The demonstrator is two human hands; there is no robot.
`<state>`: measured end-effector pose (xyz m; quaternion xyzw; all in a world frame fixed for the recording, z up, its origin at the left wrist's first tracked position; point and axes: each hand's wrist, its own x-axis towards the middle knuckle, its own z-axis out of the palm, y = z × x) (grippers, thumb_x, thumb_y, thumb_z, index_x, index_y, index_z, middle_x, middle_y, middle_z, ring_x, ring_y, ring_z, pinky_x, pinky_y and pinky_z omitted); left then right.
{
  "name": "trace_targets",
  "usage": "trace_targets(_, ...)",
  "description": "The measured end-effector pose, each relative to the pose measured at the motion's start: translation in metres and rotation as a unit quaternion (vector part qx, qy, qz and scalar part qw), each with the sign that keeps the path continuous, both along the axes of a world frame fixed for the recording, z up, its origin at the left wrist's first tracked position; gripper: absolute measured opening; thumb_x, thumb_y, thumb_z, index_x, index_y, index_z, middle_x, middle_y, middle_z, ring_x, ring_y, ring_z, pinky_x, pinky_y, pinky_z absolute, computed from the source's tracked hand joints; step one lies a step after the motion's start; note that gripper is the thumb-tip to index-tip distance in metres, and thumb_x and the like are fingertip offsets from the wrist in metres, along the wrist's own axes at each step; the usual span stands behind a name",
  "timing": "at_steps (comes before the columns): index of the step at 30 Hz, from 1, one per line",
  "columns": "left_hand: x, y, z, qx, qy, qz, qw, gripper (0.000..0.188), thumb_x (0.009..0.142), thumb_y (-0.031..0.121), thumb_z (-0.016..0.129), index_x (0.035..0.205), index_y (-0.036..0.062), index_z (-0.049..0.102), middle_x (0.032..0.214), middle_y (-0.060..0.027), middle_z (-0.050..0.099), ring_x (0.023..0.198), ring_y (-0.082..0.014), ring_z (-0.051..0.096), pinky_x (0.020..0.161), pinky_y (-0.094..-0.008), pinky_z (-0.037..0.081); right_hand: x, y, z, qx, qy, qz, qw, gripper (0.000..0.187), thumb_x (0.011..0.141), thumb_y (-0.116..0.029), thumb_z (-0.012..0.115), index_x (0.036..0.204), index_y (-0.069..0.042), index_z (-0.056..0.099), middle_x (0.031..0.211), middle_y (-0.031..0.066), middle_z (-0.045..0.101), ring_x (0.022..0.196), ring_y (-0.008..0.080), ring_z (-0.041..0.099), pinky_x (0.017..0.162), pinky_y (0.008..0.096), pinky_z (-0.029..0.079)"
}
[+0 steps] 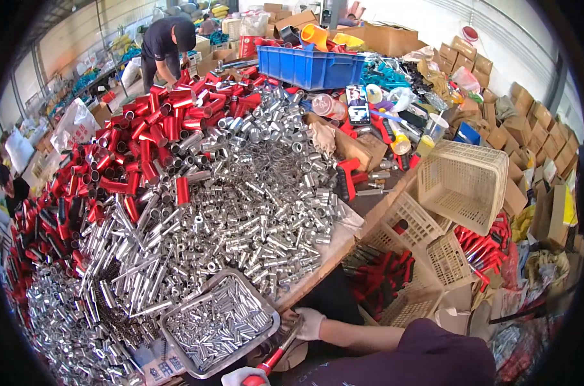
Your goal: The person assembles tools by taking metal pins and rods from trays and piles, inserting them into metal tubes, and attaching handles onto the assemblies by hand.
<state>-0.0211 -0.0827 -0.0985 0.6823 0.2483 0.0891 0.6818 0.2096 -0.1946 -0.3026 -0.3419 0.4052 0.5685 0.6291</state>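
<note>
A tool with a red body and a metal shaft [284, 347] lies slantwise between my hands at the lower edge. My left hand [240, 376], in a white glove, is closed around its red end and partly cut off by the picture's edge. My right hand [310, 323], also in a pale glove with bare-looking fingertips, grips the metal end beside the table edge. Just left of them stands a metal tray [274, 327] full of small silver pins [221, 318]. Behind the tray spreads a heap of silver metal fittings [240, 225].
Long silver rods [121, 248] and red tubes [169, 125] cover the table's left and far side. A blue crate [311, 67] and a phone [357, 105] sit farther back. Beige baskets [466, 183] with red-handled parts [395, 273] stand right. Another person [166, 48] bends at the far left.
</note>
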Motion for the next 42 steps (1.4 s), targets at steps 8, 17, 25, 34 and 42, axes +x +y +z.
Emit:
trace_targets(8, 0.091, -0.041, 0.035, 0.034, -0.239, -0.055, 0.969, 0.053, 0.077, 0.046, 0.072, 0.101, -0.0010, 0.066, 0.085, -0.0147, 0.068, 0.075, -0.0275, 0.067, 0.072, -0.0341, 0.053, 0.004, -0.041, 0.155, 0.099, -0.126, -0.097, 0.982, 0.036, 0.096, -0.037, 0.057, 0.108, -0.003, 0.056, 0.106, 0.0176, 0.064, 0.104, 0.0279, 0.063, 0.088, 0.0435, 0.052)
trace_targets(17, 0.082, -0.022, 0.032, 0.115, -0.138, -0.092, 0.979, 0.053, 0.083, 0.030, 0.067, 0.120, -0.0064, 0.059, 0.111, -0.0187, 0.065, 0.101, -0.0282, 0.064, 0.091, -0.0350, 0.048, 0.098, -0.192, 0.123, -0.020, -0.244, 0.057, 0.968, 0.023, 0.088, -0.027, 0.071, 0.088, -0.006, 0.060, 0.075, 0.0076, 0.064, 0.060, 0.0232, 0.063, 0.059, 0.0388, 0.055)
trace_targets(25, 0.069, -0.027, -0.008, -0.026, -0.078, -0.032, 0.996, 0.039, 0.095, 0.016, 0.054, 0.126, -0.0072, 0.053, 0.116, -0.0156, 0.063, 0.107, -0.0222, 0.061, 0.097, -0.0335, 0.047, 0.202, -0.228, 0.048, -0.327, -0.504, 0.579, 0.552, 0.071, 0.072, -0.030, 0.076, 0.131, 0.002, 0.054, 0.111, 0.0200, 0.068, 0.087, 0.0278, 0.069, 0.077, 0.0397, 0.056)
trace_targets(34, 0.052, -0.029, -0.020, 0.005, -0.014, -0.021, 1.000, 0.032, 0.095, 0.005, 0.047, 0.125, -0.0047, 0.056, 0.115, -0.0130, 0.065, 0.107, -0.0187, 0.061, 0.095, -0.0304, 0.047, 0.154, -0.176, 0.001, -0.283, -0.507, 0.780, 0.233, 0.061, 0.089, -0.035, 0.050, 0.143, -0.008, 0.046, 0.147, 0.0206, 0.045, 0.137, 0.0338, 0.042, 0.112, 0.0428, 0.035)
trace_targets(42, 0.049, 0.093, 0.057, 0.515, 0.007, 0.174, 0.839, 0.019, 0.083, 0.002, 0.064, 0.101, 0.0048, 0.070, 0.100, -0.0117, 0.068, 0.084, -0.0255, 0.067, 0.078, -0.0353, 0.053, 0.159, -0.136, 0.095, -0.264, -0.501, 0.760, 0.317, 0.049, 0.091, -0.044, 0.048, 0.114, -0.006, 0.067, 0.118, 0.0238, 0.063, 0.112, 0.0391, 0.059, 0.099, 0.0443, 0.046)
